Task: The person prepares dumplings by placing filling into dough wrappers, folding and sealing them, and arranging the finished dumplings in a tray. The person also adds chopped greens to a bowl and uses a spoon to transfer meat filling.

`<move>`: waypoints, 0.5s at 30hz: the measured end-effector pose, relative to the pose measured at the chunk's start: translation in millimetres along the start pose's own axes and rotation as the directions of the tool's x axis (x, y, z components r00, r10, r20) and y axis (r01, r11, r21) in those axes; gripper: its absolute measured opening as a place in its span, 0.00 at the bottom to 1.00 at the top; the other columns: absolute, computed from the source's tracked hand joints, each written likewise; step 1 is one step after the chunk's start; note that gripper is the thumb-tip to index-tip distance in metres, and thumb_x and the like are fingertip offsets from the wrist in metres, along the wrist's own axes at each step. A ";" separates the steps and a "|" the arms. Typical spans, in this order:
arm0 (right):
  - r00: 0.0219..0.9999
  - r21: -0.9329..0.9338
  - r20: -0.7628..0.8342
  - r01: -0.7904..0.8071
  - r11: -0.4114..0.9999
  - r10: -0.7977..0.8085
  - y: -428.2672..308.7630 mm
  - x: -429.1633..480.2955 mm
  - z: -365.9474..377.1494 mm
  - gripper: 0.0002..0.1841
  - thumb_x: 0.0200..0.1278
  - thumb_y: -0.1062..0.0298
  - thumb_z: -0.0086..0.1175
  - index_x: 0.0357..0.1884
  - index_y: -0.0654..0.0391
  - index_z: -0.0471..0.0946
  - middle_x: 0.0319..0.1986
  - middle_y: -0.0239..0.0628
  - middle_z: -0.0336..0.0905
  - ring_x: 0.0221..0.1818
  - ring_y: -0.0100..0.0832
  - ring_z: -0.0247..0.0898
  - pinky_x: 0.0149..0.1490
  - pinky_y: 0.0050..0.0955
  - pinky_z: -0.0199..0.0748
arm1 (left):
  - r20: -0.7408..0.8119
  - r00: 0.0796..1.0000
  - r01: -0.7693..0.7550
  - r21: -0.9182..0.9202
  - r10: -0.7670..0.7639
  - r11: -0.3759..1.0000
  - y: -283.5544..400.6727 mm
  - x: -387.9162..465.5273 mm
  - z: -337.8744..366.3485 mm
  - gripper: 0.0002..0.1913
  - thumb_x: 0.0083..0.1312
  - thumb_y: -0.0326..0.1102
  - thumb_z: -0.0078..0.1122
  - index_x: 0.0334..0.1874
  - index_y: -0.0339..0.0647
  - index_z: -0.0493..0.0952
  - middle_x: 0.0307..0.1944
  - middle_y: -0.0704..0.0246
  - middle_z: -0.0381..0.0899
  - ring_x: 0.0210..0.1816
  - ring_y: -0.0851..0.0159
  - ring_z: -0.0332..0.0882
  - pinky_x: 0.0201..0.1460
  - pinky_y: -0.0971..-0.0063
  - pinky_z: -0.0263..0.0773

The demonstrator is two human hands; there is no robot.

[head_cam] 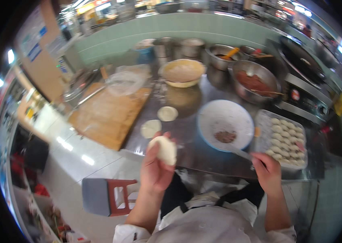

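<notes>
My left hand (158, 173) holds a round dough wrapper (165, 151) up at the front edge of the steel table; whether anything lies on the wrapper is blurred. Two more wrappers (167, 114) (151, 128) lie flat on the table beyond that hand. My right hand (267, 171) grips the handle end of a flat metal spatula or knife (239, 152), whose other end reaches over the near rim of a white bowl with a blue outside (202, 133). A little brown filling (225, 136) sits at the bottom of the bowl. Just beyond my right hand, a plastic tray (260, 133) holds rows of dumplings (286, 138).
A wooden board (107, 115) lies at the left, with a plastic bag (127, 82) at its far edge. Beyond stand a yellow bowl of flour (183, 73), a steel bowl of brown filling (254, 80) and several pots. An appliance (306, 94) stands right; a stool (108, 196) is below left.
</notes>
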State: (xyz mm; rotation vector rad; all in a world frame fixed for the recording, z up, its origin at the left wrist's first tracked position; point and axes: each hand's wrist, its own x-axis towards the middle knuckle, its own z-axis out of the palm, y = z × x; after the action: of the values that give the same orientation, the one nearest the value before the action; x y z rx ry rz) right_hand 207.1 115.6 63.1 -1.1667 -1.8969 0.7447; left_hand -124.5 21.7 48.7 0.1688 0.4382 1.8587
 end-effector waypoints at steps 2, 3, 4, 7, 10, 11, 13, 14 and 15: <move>0.999 -0.184 0.008 0.041 0.982 -0.040 -5.5 25.9 -16.5 0.09 0.73 0.72 0.60 0.49 0.58 0.88 0.35 0.43 0.88 0.37 0.39 0.85 0.44 0.34 0.81 | 0.004 1.000 0.031 -0.022 -0.031 0.999 -19.5 -8.9 -7.8 0.23 0.78 0.38 0.63 0.73 0.47 0.72 0.69 0.64 0.80 0.68 0.54 0.80 0.70 0.56 0.79; 0.990 -0.311 0.028 0.137 0.941 -0.136 -5.9 39.8 -19.3 0.10 0.72 0.70 0.61 0.49 0.57 0.88 0.36 0.44 0.89 0.38 0.44 0.86 0.44 0.38 0.82 | -0.023 0.999 0.039 -0.032 -0.040 0.999 -27.2 -16.1 -10.8 0.22 0.79 0.39 0.63 0.72 0.47 0.73 0.68 0.64 0.80 0.67 0.54 0.80 0.71 0.55 0.78; 0.987 -0.368 0.039 0.158 0.916 -0.155 -5.8 50.8 -20.5 0.09 0.71 0.71 0.61 0.49 0.57 0.88 0.37 0.45 0.89 0.39 0.46 0.86 0.45 0.39 0.82 | 0.066 0.994 0.093 -0.052 -0.089 0.994 -35.2 -20.3 -13.1 0.23 0.79 0.39 0.62 0.73 0.47 0.73 0.71 0.64 0.79 0.71 0.52 0.77 0.74 0.54 0.74; 0.975 -0.500 0.131 0.221 0.837 -0.179 -3.9 69.7 -14.8 0.09 0.71 0.71 0.60 0.47 0.57 0.89 0.39 0.46 0.89 0.41 0.50 0.85 0.46 0.41 0.82 | 0.030 0.971 0.238 -0.029 -0.238 0.971 -47.6 -36.4 -19.1 0.20 0.80 0.39 0.59 0.71 0.47 0.75 0.71 0.63 0.78 0.74 0.55 0.75 0.76 0.53 0.74; 0.961 -0.515 0.241 0.243 0.822 -0.132 -2.4 74.9 -7.5 0.09 0.71 0.70 0.60 0.47 0.56 0.89 0.38 0.45 0.89 0.41 0.50 0.85 0.46 0.42 0.82 | -0.011 0.974 0.227 0.166 -0.228 0.960 -54.7 -38.0 -23.8 0.22 0.80 0.42 0.61 0.72 0.43 0.74 0.73 0.59 0.78 0.74 0.49 0.76 0.74 0.54 0.76; 0.961 -0.463 0.246 0.233 0.855 -0.128 -2.3 74.8 -6.1 0.09 0.72 0.70 0.60 0.48 0.55 0.89 0.38 0.45 0.89 0.41 0.50 0.85 0.46 0.42 0.82 | -0.010 0.973 0.226 0.209 -0.229 0.951 -55.7 -37.3 -25.2 0.24 0.80 0.43 0.61 0.73 0.41 0.74 0.73 0.58 0.77 0.73 0.47 0.76 0.73 0.54 0.76; 0.966 -0.366 0.247 0.163 0.916 -0.073 -2.1 74.3 -5.6 0.10 0.72 0.69 0.59 0.49 0.54 0.90 0.37 0.44 0.89 0.41 0.49 0.85 0.46 0.41 0.82 | -0.020 0.972 0.231 0.205 -0.232 0.951 -58.8 -33.5 -27.1 0.23 0.80 0.42 0.59 0.72 0.40 0.74 0.72 0.56 0.78 0.72 0.46 0.77 0.74 0.54 0.76; 0.969 -0.320 0.246 0.101 0.942 -0.020 -1.7 73.8 -6.5 0.10 0.72 0.69 0.59 0.49 0.54 0.90 0.37 0.44 0.89 0.40 0.49 0.85 0.46 0.41 0.81 | -0.026 0.972 0.233 0.204 -0.233 0.951 -60.3 -31.0 -27.5 0.22 0.81 0.42 0.59 0.71 0.39 0.75 0.72 0.55 0.78 0.72 0.45 0.77 0.74 0.54 0.76; 0.970 -0.255 0.244 0.047 0.966 0.017 -0.6 74.3 -7.5 0.11 0.73 0.68 0.59 0.50 0.53 0.90 0.37 0.44 0.89 0.40 0.48 0.85 0.47 0.41 0.81 | -0.048 0.963 0.268 0.150 -0.264 0.952 -62.6 -28.6 -27.3 0.22 0.81 0.42 0.58 0.71 0.39 0.75 0.72 0.55 0.78 0.72 0.45 0.77 0.74 0.54 0.76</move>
State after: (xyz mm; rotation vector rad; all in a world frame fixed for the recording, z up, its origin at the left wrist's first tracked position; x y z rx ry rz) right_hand 192.3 183.6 90.4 -1.2643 -2.2608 0.6704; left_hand -68.6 5.8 2.7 0.1801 0.5963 1.5636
